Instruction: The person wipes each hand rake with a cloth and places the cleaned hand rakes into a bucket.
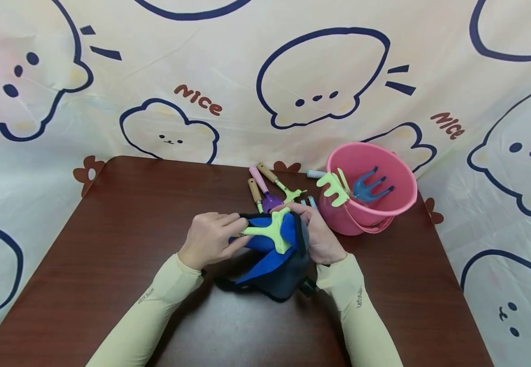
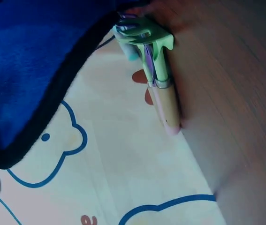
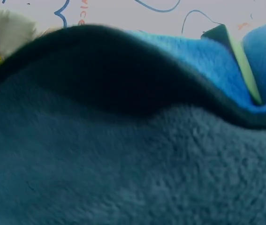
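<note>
In the head view my left hand (image 1: pixel 211 239) pinches a small light-green garden tool (image 1: pixel 272 232) near the base of its shank. The tool has a T-shaped head, and its handle is hidden behind the hand. A two-sided cloth (image 1: pixel 270 272), blue on one face and dark grey on the other with black edging, wraps under the tool's head. My right hand (image 1: pixel 322 237) grips this cloth from the right side, its fingers mostly behind it. The right wrist view is filled by the cloth's grey face (image 3: pixel 137 164), with a green edge of the tool (image 3: pixel 246 70) above its rim.
Beyond the hands lie several toy garden tools, among them a purple shovel (image 1: pixel 271 200) and a green fork (image 1: pixel 289 193). To the right stands a pink bucket (image 1: pixel 339 219) holding a blue rake (image 1: pixel 368 188) and a green rake (image 1: pixel 334 188). A patterned curtain (image 1: pixel 238 61) hangs behind the brown table (image 1: pixel 146 204).
</note>
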Available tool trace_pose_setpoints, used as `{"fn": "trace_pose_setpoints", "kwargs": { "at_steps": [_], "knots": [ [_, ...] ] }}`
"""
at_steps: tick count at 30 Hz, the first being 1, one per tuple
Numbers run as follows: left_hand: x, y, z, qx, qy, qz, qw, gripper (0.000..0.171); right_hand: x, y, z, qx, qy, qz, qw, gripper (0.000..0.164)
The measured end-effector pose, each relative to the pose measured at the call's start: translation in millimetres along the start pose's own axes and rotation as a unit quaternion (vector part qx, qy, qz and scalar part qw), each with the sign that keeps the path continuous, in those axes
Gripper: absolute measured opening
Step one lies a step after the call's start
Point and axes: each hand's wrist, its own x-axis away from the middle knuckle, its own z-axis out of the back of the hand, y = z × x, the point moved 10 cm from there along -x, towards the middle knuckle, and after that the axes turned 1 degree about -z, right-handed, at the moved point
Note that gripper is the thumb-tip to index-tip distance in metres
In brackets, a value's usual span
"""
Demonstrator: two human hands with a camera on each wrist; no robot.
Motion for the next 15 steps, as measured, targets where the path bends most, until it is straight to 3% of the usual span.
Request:
{"fn": "trace_pose_setpoints", "kwargs": {
  "at_steps": [7, 13, 15],
  "knots": [
    [3.9, -6.0, 4.9, 0.034, 0.031, -0.014, 0.9988, 0.048, 1.1, 2.6, 7.9, 0.017, 0.030, 0.032, 0.999, 0.043],
    [5.8, -18.9, 13.2, 0.084, 0.046, 0.002, 0.9954, 0.049, 2.8, 10.4, 30.9, -0.001, 0.129, 0.039, 0.991, 0.025],
    [5.8, -22.2, 17.0, 0.102, 0.057, 0.006, 0.9931, 0.047, 3.1, 8.3, 36.5, 0.004, 0.146, 0.051, 0.988, 0.028]
  ]
}}
